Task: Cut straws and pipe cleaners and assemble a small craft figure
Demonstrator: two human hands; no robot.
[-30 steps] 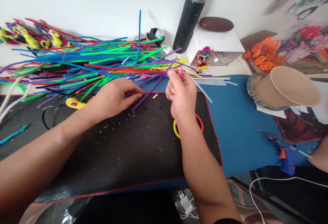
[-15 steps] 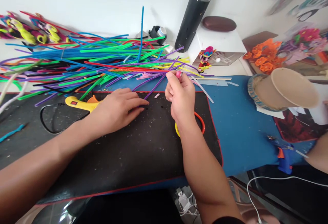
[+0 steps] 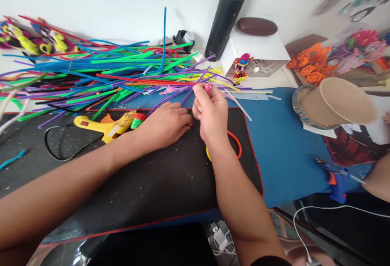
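My right hand [image 3: 211, 113] is closed around a small pink lighter [image 3: 208, 88] with a metal top, held upright above the mat's back edge. Just left of it, my left hand [image 3: 169, 124] rests low on the black mat [image 3: 158, 184], its fingers bent down and pressed together. Whatever is under those fingertips is hidden. By my left wrist lie a yellow glue gun [image 3: 117, 126] and a small red and green coil [image 3: 138, 120]. A loop of red and yellow handle [image 3: 239, 146], apparently scissors, shows partly behind my right wrist.
Many coloured pipe cleaners [image 3: 82, 65] are heaped along the back. Behind them stand a black thermos [image 3: 224, 22] and a white box [image 3: 258, 48], with a small figure [image 3: 242, 69] in front. To the right are a paper tub [image 3: 344, 103], a blue glue gun [image 3: 336, 184] and another person's arm.
My left hand has slid right, toward my right hand, covering the spot where a small pink piece lay and uncovering the glue gun's nozzle and coil. My right hand keeps the lighter.
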